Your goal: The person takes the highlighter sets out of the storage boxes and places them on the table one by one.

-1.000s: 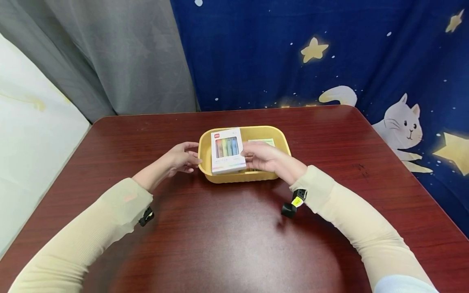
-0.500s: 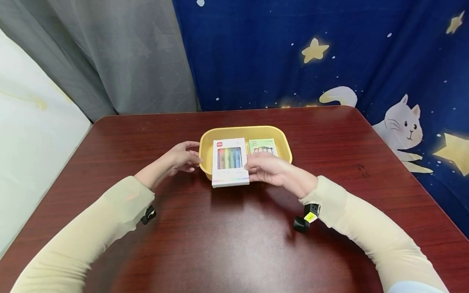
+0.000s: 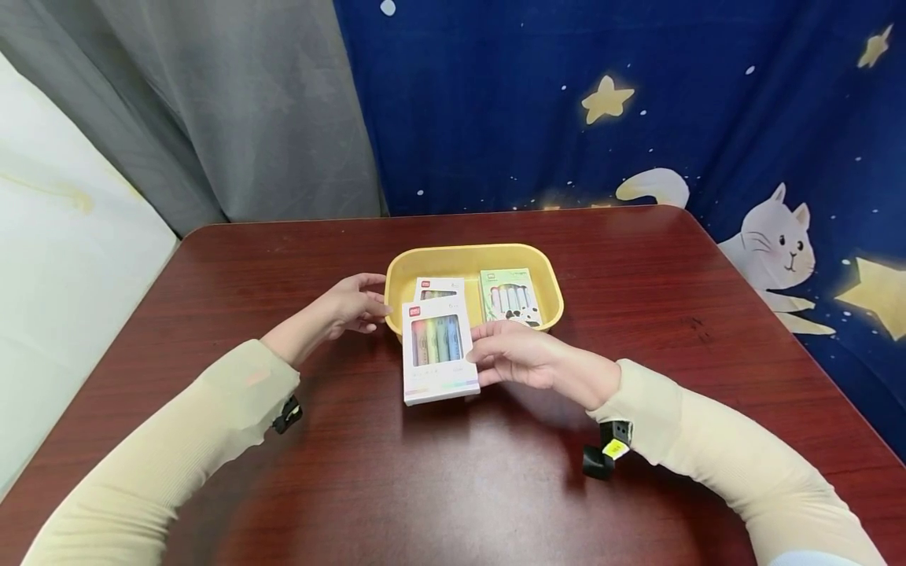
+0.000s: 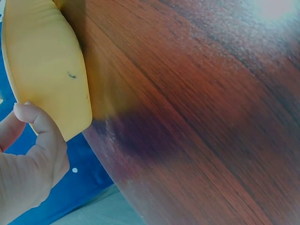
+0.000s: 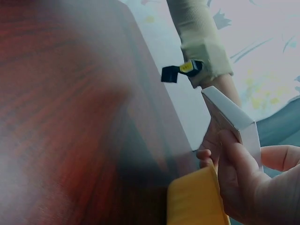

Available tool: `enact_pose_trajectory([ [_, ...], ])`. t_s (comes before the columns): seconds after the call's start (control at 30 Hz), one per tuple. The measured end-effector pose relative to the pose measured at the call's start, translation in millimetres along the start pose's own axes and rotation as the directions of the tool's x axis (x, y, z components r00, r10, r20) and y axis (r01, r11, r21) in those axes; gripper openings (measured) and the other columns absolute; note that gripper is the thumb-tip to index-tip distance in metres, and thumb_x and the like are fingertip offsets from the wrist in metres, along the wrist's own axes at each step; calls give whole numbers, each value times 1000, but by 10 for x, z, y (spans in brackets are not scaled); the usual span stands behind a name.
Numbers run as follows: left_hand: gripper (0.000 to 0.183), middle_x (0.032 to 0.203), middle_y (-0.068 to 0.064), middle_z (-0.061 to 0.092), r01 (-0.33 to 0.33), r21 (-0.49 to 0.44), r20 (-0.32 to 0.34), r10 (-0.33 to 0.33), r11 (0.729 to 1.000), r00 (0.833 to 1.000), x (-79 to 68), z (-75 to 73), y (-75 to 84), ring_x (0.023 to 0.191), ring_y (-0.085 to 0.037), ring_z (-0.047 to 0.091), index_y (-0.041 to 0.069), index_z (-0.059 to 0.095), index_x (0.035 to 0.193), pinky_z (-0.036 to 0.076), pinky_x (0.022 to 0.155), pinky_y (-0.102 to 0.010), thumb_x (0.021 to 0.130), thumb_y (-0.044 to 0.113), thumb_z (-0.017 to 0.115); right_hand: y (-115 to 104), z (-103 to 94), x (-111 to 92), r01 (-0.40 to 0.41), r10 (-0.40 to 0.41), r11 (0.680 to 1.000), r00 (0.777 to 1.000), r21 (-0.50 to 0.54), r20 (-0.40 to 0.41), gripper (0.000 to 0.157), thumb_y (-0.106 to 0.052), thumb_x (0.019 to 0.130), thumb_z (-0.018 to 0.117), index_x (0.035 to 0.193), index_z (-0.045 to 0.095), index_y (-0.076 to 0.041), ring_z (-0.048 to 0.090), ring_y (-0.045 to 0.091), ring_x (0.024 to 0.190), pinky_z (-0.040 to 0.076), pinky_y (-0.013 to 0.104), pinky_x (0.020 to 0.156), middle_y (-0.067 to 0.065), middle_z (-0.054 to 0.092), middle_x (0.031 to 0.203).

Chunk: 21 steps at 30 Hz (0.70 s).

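My right hand (image 3: 520, 352) grips the right edge of a white highlighter box (image 3: 441, 387), its window showing coloured pens. The box hangs tilted above the front rim of a yellow basket (image 3: 396, 271). In the right wrist view the same box (image 5: 234, 112) is seen edge-on, thumb on one side and fingers on the other. At the basket's left end my left hand (image 3: 348, 304) holds the rim; the left wrist view has the hand (image 4: 37, 159) pinching the basket wall (image 4: 51, 65). Inside lie a second white box (image 3: 440, 284), partly hidden, and a green pen box (image 3: 511, 295) with pandas.
The basket stands toward the back of a dark red wooden table (image 3: 453, 479). Behind the table hang a grey curtain (image 3: 269, 118) and a blue curtain (image 3: 488, 102) with stars and a cat. Each wrist bears a small black camera (image 3: 607, 452).
My right hand has drawn the highlighter box out of the basket toward the front, uncovering the second white box and the green box. My left hand has stayed at the basket's left end.
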State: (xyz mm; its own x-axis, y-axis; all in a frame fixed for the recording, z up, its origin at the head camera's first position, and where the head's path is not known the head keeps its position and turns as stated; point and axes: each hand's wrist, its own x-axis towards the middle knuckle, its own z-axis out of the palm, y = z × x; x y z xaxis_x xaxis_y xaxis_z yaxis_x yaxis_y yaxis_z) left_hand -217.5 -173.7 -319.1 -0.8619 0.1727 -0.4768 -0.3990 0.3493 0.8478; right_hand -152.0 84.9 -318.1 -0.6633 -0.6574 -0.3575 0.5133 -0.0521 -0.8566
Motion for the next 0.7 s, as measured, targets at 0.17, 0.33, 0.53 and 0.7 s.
enact_pose_trajectory([
  [0.17, 65, 117, -17, 46, -5, -1, 8, 5, 1000, 1000, 3, -3, -4, 63, -8, 54, 8, 19, 144, 46, 53, -18, 88, 0, 52, 88, 31, -27, -24, 24, 1000, 1000, -10, 10, 20, 11, 82, 42, 101, 47, 6, 61, 17, 84, 53, 31, 73, 8, 63, 89],
  [0.33, 66, 117, -17, 46, -4, -2, 12, 4, 1000, 1000, -3, -1, 1, 63, -8, 54, 8, 18, 144, 45, 53, -18, 89, 0, 52, 160, 82, -72, -34, 34, 999, 999, -21, 27, 20, 11, 81, 43, 99, 47, 4, 62, 17, 82, 53, 32, 71, 8, 64, 88],
  [0.53, 66, 116, -16, 46, -4, -3, 14, 4, 1000, 1000, -13, -1, 10, 63, -8, 53, 8, 18, 144, 45, 53, -18, 89, 0, 52, 217, 133, -109, -31, 33, 999, 996, -25, 84, 20, 9, 81, 44, 99, 46, 3, 62, 18, 82, 53, 35, 72, 8, 64, 90],
  [0.7, 66, 116, -16, 46, -2, 5, 14, 2, 1000, 1000, -17, -8, 10, 63, -7, 54, 8, 18, 144, 46, 54, -18, 89, 0, 52, 282, 157, -105, -54, 56, 998, 996, -22, 74, 20, 10, 81, 45, 99, 47, 2, 62, 18, 82, 53, 35, 73, 8, 64, 89],
])
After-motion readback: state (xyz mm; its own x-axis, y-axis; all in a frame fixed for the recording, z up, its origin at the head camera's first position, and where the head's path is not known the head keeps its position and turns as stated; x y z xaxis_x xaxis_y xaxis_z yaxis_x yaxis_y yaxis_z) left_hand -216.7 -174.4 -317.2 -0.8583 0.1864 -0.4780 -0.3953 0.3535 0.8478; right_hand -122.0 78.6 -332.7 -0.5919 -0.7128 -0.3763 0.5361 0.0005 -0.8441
